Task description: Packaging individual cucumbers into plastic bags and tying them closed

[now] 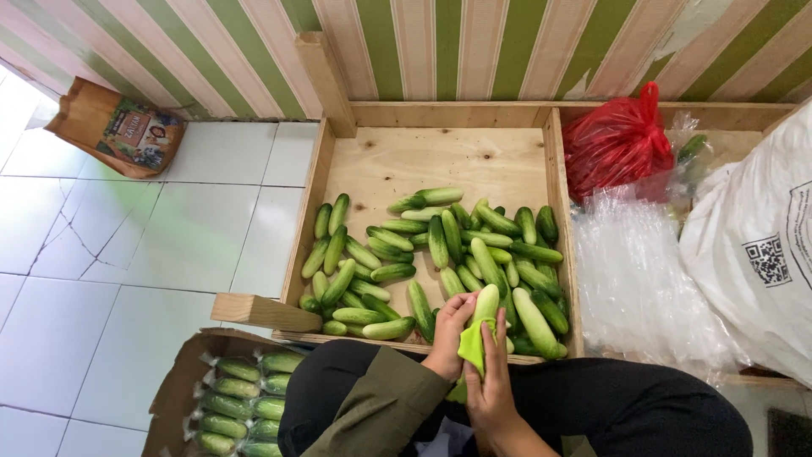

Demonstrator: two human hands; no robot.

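Both hands meet at the near rim of a wooden crate (558,211). The left hand (450,332) is clasped around the lower part of one cucumber (486,303), which stands nearly upright between the two hands. The right hand (489,382) presses a light green cloth (470,345) against that cucumber; its fingers (497,343) lie closed over cloth and cucumber together. The step in hand appears to be wiping this cucumber. The next move would call for turning it inside the cloth while the left fingers keep their grip.

Just beyond the fingers lies a heap of loose cucumbers (440,245) on the crate's bare wooden bottom. To the right of the fingers, past the crate's partition, lie clear plastic bags (634,271), a knotted red bag (616,144) and a large white sack (753,245). To the left of the fingers and nearer the person, a cardboard box (178,385) holds wrapped cucumbers (241,398).

The floor (127,279) is white tile, cracked in places. A brown paper bag (118,127) leans at the striped green and cream wall (440,46).
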